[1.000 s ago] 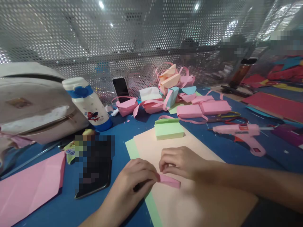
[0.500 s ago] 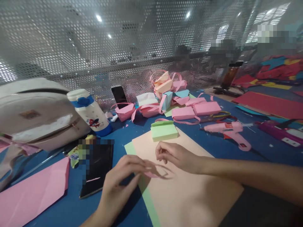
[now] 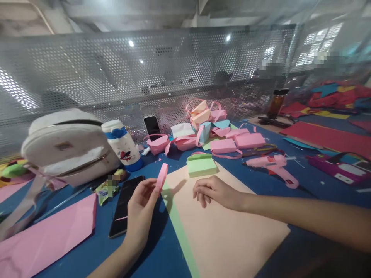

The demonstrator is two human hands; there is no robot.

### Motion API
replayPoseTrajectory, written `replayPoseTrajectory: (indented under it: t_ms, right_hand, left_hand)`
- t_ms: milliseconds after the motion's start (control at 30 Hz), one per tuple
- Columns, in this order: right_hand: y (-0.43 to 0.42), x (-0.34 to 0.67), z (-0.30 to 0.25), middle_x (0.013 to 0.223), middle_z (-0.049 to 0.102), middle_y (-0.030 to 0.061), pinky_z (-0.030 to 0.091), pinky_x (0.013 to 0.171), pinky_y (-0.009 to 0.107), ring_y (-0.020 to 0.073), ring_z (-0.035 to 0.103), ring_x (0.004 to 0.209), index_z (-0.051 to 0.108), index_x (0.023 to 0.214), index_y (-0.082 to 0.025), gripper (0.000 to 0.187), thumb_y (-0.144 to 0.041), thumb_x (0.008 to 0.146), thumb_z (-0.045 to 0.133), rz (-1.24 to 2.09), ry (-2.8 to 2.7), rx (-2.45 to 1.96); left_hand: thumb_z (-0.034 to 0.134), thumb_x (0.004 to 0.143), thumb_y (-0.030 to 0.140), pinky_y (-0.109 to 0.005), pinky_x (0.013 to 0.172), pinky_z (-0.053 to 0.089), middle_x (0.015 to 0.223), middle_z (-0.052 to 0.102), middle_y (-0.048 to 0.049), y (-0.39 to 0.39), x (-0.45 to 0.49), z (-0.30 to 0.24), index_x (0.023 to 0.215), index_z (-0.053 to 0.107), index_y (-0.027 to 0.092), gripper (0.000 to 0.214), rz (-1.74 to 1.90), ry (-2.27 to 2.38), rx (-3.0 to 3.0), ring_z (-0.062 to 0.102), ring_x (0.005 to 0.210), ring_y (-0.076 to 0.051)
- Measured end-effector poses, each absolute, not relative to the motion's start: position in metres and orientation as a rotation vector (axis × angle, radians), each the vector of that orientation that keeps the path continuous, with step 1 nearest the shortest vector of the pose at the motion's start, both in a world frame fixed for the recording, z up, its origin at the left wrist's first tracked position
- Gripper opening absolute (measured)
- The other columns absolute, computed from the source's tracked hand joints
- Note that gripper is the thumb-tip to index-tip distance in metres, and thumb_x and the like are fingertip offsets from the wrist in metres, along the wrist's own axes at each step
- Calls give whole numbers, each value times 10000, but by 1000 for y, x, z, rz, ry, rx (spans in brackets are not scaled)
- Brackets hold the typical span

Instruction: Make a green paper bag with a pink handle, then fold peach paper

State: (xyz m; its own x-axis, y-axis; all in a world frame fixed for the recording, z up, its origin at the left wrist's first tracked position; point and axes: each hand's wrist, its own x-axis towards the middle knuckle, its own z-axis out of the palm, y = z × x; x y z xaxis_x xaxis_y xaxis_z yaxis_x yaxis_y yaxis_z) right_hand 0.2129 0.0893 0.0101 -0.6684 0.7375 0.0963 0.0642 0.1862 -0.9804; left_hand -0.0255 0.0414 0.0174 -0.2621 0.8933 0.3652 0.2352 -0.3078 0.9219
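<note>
Raised over the left edge of the peach paper, my left hand [image 3: 145, 200] pinches a curved pink paper strip [image 3: 162, 178] between thumb and fingers. My right hand [image 3: 213, 191] hovers above the peach paper sheet [image 3: 220, 235] with nothing visible in it; its fingers are loosely bent and a little apart. Just beyond the right hand, a small light green paper box [image 3: 202, 166] sits on the far end of that sheet. Beneath the peach sheet a green sheet [image 3: 179, 235] shows along the left side.
A pink glue gun [image 3: 274, 164] lies to the right, near scissors [image 3: 257, 150]. Behind are several pink paper bags [image 3: 223, 146] and an upright phone [image 3: 152, 126]. On the left stand a bottle [image 3: 123, 146] and a backpack [image 3: 69, 143], with a dark tablet [image 3: 126, 208] and pink paper [image 3: 58, 231] nearer.
My left hand has lifted the pink strip up and left, from low over the peach paper. My right hand stays nearly in place. The view has tilted up slightly.
</note>
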Motion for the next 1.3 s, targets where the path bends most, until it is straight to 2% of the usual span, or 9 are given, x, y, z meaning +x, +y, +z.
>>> replayPoseTrajectory:
  t_ms: [233,367,467,567,667,767,867,1067,1300]
  right_hand:
    - [87,211,3,695,687,15,514,622,258,148,641,661,676,724,-155,256,-352,701,838,1537,-1757,-817]
    - [79,210,6,690,715,45,506,586,253,157,665,644,718,749,-141,292,-420,747,802,1594,-1714,-823]
    - [64,203,13,687,725,41,447,519,229,146,667,599,712,805,-153,307,-444,896,675,1493,-1978,-687]
    - [43,191,19,625,694,-2,349,493,255,121,596,524,660,776,-190,338,-415,1001,548,791,-2510,-334]
    - [21,177,23,537,611,-43,225,434,310,120,467,447,601,746,-202,244,-337,947,635,208,-2776,-107]
    - [14,168,31,691,683,-46,314,465,295,124,543,572,634,885,-219,48,-205,905,676,157,-2890,43]
    - [31,170,45,971,735,-31,434,657,271,140,617,813,640,1082,-257,149,-190,1007,530,89,-2753,-8]
    - [94,197,69,1206,662,104,439,948,411,257,550,1077,661,1160,-181,211,-256,966,624,-73,-2512,-424]
    - [93,203,52,974,717,48,435,878,376,209,575,933,703,987,-176,221,-304,1028,528,157,-2449,-437]
  left_hand:
    - [752,804,486,-269,763,547,894,688,-40,40,-24,19,944,676,182,343,1593,1359,1513,667,831,-184]
    - [761,790,486,-264,706,548,852,676,-37,41,-24,16,940,673,177,355,1566,1332,1521,659,778,-177]
    - [750,806,475,-261,682,547,845,673,-39,41,-24,15,934,667,175,337,1531,1317,1528,656,756,-172]
    - [741,816,478,-261,677,544,842,674,-43,41,-23,14,927,665,173,334,1496,1310,1538,654,760,-175]
    - [731,827,477,-261,693,538,850,675,-44,42,-23,13,939,668,174,330,1476,1305,1552,646,778,-176]
    - [719,843,441,-258,725,525,875,679,-42,41,-24,11,937,672,175,286,1455,1302,1573,639,802,-174]
    - [695,862,404,-257,745,518,889,684,-39,40,-25,9,934,674,178,238,1431,1287,1600,643,821,-176]
    - [645,898,358,-252,733,501,859,692,-30,37,-25,9,909,689,186,177,1340,1234,1709,641,809,-177]
    - [596,924,278,-258,690,502,844,673,-14,36,-20,12,975,686,210,123,1259,1223,1918,623,762,-168]
